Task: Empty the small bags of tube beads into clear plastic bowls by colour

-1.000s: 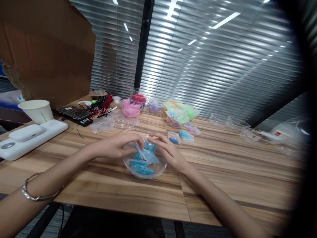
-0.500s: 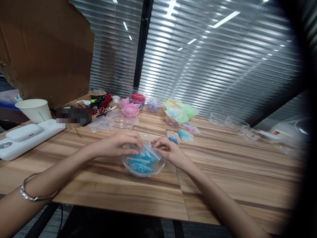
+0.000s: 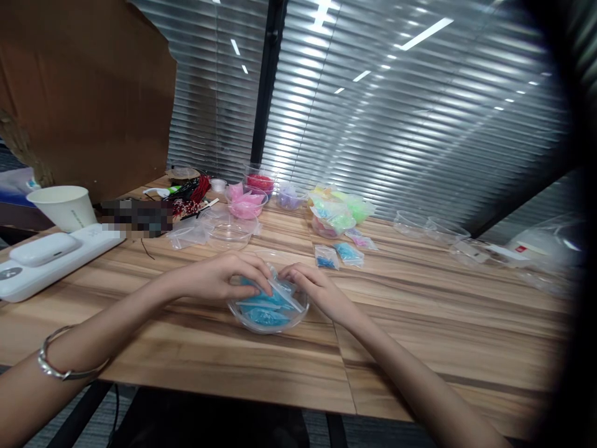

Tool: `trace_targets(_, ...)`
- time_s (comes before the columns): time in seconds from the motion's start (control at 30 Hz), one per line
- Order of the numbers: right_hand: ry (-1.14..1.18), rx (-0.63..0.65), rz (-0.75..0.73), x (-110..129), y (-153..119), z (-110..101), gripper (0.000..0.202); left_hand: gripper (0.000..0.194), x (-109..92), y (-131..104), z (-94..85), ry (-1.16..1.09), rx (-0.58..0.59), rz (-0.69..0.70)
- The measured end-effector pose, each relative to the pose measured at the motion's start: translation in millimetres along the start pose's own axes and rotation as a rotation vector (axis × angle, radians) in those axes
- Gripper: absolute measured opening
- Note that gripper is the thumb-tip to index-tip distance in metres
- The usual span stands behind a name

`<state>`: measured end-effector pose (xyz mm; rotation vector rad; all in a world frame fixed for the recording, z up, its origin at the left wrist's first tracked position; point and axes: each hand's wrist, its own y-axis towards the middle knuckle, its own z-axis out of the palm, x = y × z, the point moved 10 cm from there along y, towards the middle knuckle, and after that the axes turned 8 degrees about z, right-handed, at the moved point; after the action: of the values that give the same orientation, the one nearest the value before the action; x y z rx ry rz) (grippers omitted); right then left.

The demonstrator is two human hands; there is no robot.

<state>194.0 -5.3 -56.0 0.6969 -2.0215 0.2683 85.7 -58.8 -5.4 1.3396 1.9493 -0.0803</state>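
In front of me a clear plastic bowl (image 3: 298, 320) holds several small zip bags of blue beads (image 3: 268, 316). One zip bag (image 3: 288, 294) lies uppermost and tilted, its white seal strip slanting down to the right. My left hand (image 3: 228, 277) reaches over the bowl from the left. Its curved fingers and thumb close on the left part of this bag. From the right, my right hand (image 3: 314, 289) has its fingers bent at the bag's far upper edge, inside the rim. Its fingertips are partly hidden behind the bag.
Beyond the bowl lie small bags of blue beads (image 3: 349, 254) and bowls of pink bags (image 3: 245, 205), purple bags (image 3: 290, 198) and green bags (image 3: 338, 218). Clear containers (image 3: 413, 223) stand at right. At left are a paper cup (image 3: 63, 208) and a white power strip (image 3: 88, 242).
The uppermost zip bag has sunk lower in the bowl. My left fingers have moved slightly right over it, and my right hand has shifted a little left with its fingers lower.
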Motion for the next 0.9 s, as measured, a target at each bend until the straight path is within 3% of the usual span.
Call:
trace_targets(0.2,-0.08,-0.01,-0.013,5.5,-2.3,0.2,0.033,0.021,-9.2,0.6,-1.2,-0.035,0.01,-0.015)
trace_targets(0.37,-0.226,0.03,-0.007,13.8,-4.9,-1.8,0.027,0.036,-13.6,0.3,3.0,0.057,0.07,-0.031)
trace_targets(0.57,-0.072,0.148,0.104,5.2,-5.8,-0.7,0.016,0.018,-19.8,4.6,4.1,0.053,0.049,0.032)
trace_targets(0.8,-0.024,0.046,0.032,9.6,-5.2,-11.4,0.008,0.018,-13.6,3.2,-1.4,0.064,-0.103,0.07)
trace_targets(0.9,-0.009,0.048,0.02,8.2,-4.7,-11.6,0.009,0.014,-9.1,-1.3,-19.8,0.054,-0.292,0.075)
